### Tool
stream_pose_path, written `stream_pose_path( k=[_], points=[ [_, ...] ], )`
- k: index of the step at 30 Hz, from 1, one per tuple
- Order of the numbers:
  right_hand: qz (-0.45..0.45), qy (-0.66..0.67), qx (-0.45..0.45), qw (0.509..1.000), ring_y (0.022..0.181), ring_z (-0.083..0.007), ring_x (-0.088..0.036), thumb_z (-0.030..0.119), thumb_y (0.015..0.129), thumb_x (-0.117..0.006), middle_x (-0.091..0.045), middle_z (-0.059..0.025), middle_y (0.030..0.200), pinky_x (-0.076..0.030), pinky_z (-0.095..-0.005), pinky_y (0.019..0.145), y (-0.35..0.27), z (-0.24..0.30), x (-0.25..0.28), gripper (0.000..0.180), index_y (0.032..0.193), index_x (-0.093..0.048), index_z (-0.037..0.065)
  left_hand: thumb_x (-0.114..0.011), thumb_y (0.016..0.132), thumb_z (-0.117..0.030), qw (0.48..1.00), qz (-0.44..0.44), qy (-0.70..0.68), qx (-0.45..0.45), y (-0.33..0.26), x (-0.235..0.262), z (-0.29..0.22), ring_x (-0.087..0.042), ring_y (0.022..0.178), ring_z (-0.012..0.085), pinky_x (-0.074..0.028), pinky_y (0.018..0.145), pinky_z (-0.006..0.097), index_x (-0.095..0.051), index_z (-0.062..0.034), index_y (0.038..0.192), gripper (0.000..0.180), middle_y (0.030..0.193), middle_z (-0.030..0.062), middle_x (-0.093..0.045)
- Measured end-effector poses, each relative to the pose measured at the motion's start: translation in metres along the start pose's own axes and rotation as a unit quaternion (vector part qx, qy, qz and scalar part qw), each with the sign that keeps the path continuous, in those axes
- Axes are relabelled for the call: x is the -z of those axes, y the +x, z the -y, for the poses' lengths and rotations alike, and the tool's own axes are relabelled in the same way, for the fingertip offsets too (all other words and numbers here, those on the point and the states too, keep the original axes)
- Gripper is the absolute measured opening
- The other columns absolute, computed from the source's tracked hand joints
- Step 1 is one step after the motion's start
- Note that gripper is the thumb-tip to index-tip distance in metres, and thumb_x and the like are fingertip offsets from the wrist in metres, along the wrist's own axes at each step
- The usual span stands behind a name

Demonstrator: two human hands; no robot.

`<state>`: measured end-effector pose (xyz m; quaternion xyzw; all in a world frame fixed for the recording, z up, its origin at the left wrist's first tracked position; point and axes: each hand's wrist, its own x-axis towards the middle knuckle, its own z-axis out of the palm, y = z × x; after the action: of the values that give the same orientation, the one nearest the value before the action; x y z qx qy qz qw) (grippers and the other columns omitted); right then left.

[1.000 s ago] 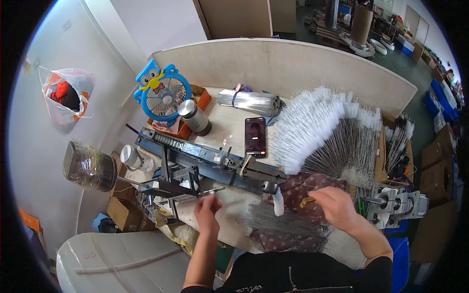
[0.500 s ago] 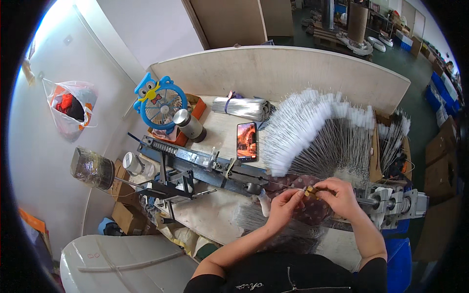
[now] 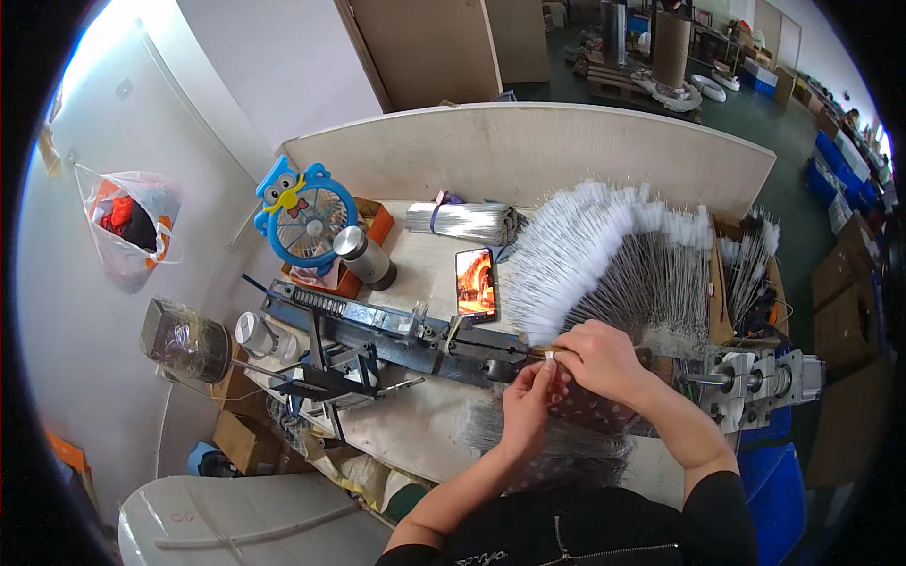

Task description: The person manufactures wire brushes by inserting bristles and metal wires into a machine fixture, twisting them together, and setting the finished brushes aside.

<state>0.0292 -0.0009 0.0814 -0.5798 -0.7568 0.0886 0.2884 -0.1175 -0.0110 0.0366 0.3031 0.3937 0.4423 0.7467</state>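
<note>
My right hand [image 3: 604, 360] is closed at the right end of the long metal fixture [image 3: 396, 341], its fingertips on a small brass-coloured piece that is mostly covered now. Just below it, my left hand [image 3: 530, 396] is closed, thumb and finger pinching a small white tip [image 3: 550, 356]; the rest of what it holds is hidden. Both hands' fingertips nearly meet beside the fixture's jaw. Behind them spreads a big fan of thin wire-stem brushes [image 3: 576, 250] with white bristles. Under my forearms lies a bundle of thin wires [image 3: 566, 443], partly in plastic.
A phone [image 3: 476, 285] with a lit screen lies beyond the fixture. A blue fan [image 3: 316, 226], a metal-lidded bottle [image 3: 363, 257] and a wire bundle [image 3: 462, 223] stand or lie farther back. At right is a motor unit with a shaft [image 3: 755, 382]. A low partition [image 3: 528, 141] edges the table.
Both hands have moved left and away from me, to the fixture's end. The brass-coloured piece, plainly seen before, is now mostly hidden by my right hand. The view has shifted slightly.
</note>
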Motion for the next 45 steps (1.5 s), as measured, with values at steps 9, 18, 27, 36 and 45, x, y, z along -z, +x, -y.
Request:
stream_pose_path(
  k=[9, 18, 27, 36, 45],
  points=[
    [0.102, 0.215, -0.182, 0.954, 0.074, -0.0265, -0.064, 0.025, 0.08, -0.065, -0.067, -0.0103, 0.081, -0.049, -0.0338, 0.068, -0.003, 0.001, 0.01, 0.023, 0.093, -0.069, 0.006, -0.058, 0.093, -0.024, 1.0, -0.001, 0.001, 0.027, -0.002, 0.01, -0.004, -0.059, 0.066, 0.0095, -0.046, 0.059, 0.022, -0.06, -0.0046, 0.089, 0.02, 0.075, 0.0034, -0.063],
    [-0.03, 0.043, -0.032, 0.998, 0.079, -0.0192, -0.06, 0.02, 0.074, -0.071, -0.063, -0.0062, 0.082, -0.049, -0.032, 0.068, -0.012, 0.006, 0.007, 0.025, 0.094, -0.069, 0.005, -0.036, 0.098, -0.046, 0.993, -0.037, -0.102, 0.044, -0.001, -0.002, -0.003, -0.057, 0.1, 0.0218, -0.042, 0.09, 0.039, -0.053, -0.006, 0.109, 0.045, 0.103, 0.0107, -0.061],
    [-0.115, -0.051, -0.005, 0.992, 0.089, -0.02, -0.056, 0.023, 0.068, -0.072, -0.061, -0.0008, 0.093, -0.045, -0.0344, 0.073, -0.019, 0.024, -0.008, 0.032, 0.097, -0.066, 0.009, -0.044, 0.097, -0.03, 0.985, -0.029, -0.171, 0.003, 0.0, 0.002, 0.007, -0.06, 0.095, 0.0189, -0.046, 0.086, 0.033, -0.054, -0.0021, 0.106, 0.031, 0.102, 0.0088, -0.061],
    [-0.107, -0.088, 0.059, 0.989, 0.089, -0.0182, -0.055, 0.02, 0.072, -0.069, -0.061, 0.0022, 0.092, -0.042, -0.0334, 0.072, -0.024, 0.02, -0.003, 0.024, 0.096, -0.069, 0.016, -0.058, 0.089, -0.007, 0.984, -0.048, -0.168, -0.023, -0.003, -0.007, 0.003, -0.062, 0.089, 0.0152, -0.05, 0.08, 0.029, -0.057, -0.0012, 0.1, 0.013, 0.098, 0.0069, -0.062],
    [-0.107, -0.057, 0.052, 0.991, 0.091, -0.0192, -0.056, 0.021, 0.07, -0.071, -0.061, 0.001, 0.095, -0.044, -0.0342, 0.075, -0.029, 0.017, 0.005, 0.028, 0.098, -0.07, 0.016, -0.057, 0.087, -0.004, 0.987, -0.04, -0.155, -0.025, -0.002, -0.004, 0.007, -0.063, 0.088, 0.0173, -0.05, 0.079, 0.03, -0.056, -0.0016, 0.098, 0.011, 0.099, 0.0087, -0.062]
  ],
)
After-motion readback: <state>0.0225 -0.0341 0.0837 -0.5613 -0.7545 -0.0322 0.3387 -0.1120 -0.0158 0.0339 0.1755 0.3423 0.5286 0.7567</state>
